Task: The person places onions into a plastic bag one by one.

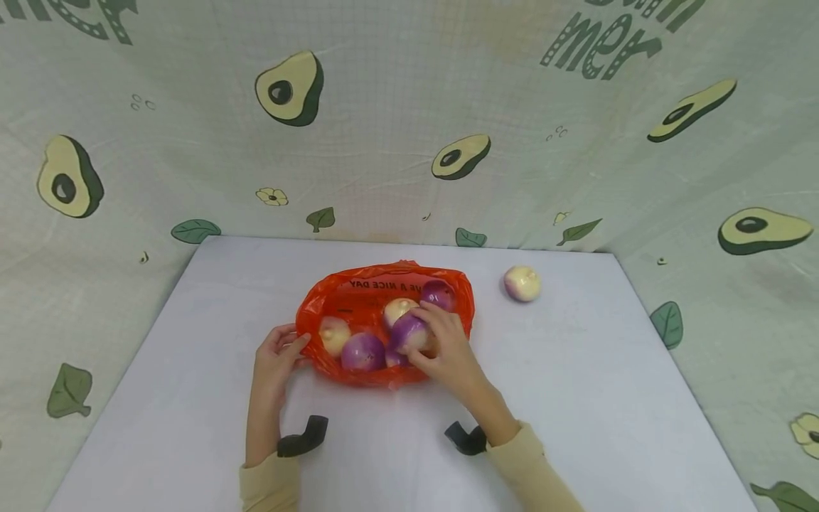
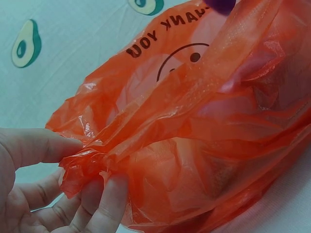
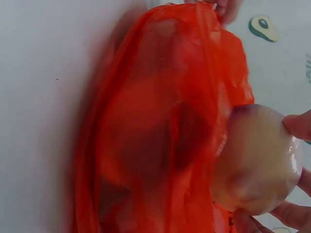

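Note:
An orange-red plastic bag [image 1: 385, 274] lies with its mouth spread wide, several purple-and-white turnips [image 1: 362, 351] inside it. My left hand [image 1: 279, 353] pinches the gathered left edge of the bag; in the left wrist view that hand [image 2: 63, 189] has thumb and fingers round the crumpled plastic. Over the right part of the mouth, my right hand [image 1: 443, 346] holds one turnip [image 1: 409, 332] between thumb and fingers. The right wrist view shows this turnip's pale side [image 3: 257, 160] beside the bag, with fingertips [image 3: 297, 125] on it. The bag wall hides part of the contents.
Another turnip [image 1: 522, 284] sits on the white table [image 1: 563, 398] to the right of the bag. Behind the table hangs a pale cloth [image 1: 384, 128] printed with avocados and leaves. Black straps [image 1: 303, 437] show near both wrists.

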A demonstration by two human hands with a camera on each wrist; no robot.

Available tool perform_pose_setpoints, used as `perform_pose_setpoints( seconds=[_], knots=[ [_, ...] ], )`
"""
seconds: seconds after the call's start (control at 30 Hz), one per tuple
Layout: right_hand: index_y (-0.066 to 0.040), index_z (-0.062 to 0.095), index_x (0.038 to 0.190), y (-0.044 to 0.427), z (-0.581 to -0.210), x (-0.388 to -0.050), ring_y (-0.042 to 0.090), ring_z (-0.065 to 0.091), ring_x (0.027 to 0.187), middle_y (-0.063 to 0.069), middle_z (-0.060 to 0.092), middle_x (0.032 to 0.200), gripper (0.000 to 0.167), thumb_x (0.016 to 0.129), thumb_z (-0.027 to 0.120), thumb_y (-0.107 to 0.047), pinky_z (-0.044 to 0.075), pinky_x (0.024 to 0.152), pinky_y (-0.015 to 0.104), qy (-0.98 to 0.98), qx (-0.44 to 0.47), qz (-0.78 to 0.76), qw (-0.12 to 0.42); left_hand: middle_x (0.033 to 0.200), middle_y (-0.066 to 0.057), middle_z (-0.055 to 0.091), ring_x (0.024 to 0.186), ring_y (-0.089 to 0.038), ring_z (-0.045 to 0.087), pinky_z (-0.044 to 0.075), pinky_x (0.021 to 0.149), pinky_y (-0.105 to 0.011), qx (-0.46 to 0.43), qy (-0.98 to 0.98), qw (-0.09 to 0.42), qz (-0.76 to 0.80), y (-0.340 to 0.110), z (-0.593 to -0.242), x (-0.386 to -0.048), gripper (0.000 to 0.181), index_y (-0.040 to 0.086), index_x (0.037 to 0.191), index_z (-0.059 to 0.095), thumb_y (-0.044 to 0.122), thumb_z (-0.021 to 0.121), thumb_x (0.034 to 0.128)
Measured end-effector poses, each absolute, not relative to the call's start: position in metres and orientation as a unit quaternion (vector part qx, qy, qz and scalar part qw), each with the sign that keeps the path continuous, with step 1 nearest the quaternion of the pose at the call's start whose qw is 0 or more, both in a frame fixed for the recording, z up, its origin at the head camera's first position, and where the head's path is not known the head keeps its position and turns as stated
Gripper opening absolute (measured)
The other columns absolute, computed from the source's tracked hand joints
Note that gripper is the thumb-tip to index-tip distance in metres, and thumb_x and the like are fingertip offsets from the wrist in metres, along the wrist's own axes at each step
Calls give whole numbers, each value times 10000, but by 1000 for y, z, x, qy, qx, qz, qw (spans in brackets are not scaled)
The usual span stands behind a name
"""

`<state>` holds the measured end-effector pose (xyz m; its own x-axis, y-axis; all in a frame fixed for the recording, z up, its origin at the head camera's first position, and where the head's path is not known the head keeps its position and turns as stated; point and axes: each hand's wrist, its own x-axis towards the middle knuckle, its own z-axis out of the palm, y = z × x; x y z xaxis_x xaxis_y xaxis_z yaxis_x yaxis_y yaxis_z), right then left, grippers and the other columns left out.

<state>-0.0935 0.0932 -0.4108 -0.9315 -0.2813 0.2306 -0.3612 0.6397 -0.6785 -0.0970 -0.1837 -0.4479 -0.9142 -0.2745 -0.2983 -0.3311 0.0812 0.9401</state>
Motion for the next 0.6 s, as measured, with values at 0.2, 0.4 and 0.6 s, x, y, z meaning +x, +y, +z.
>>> perform_pose_setpoints(
  seconds=[0.2, 0.4, 0.6],
  knots=[
    [-185, 418, 1377, 77, -417, -103, 268, 342, 1268, 39, 356, 1469, 629, 824, 690, -307, 451, 961, 501, -927, 164, 335, 26, 1111, -110, 537, 776, -30, 571, 547, 709, -206, -208, 736, 26, 644, -185, -449, -97, 399, 66, 1259, 480, 268, 564, 925],
    [-127, 356, 1377, 64, -421, -110, 261, 365, 1280, 70, 365, 1440, 673, 819, 704, -267, 427, 1004, 477, -923, 180, 340, 26, 1101, -99, 533, 772, -24, 571, 546, 707, -202, -207, 739, 26, 641, -185, -449, -97, 398, 71, 1261, 477, 272, 560, 927],
    [-66, 353, 1324, 53, -427, -114, 246, 384, 1287, 128, 379, 1376, 648, 811, 718, -215, 378, 1061, 425, -910, 209, 352, 62, 1096, -94, 533, 767, -21, 571, 541, 701, -188, -207, 740, 27, 639, -185, -449, -98, 400, 70, 1261, 475, 274, 559, 927]
  ],
)
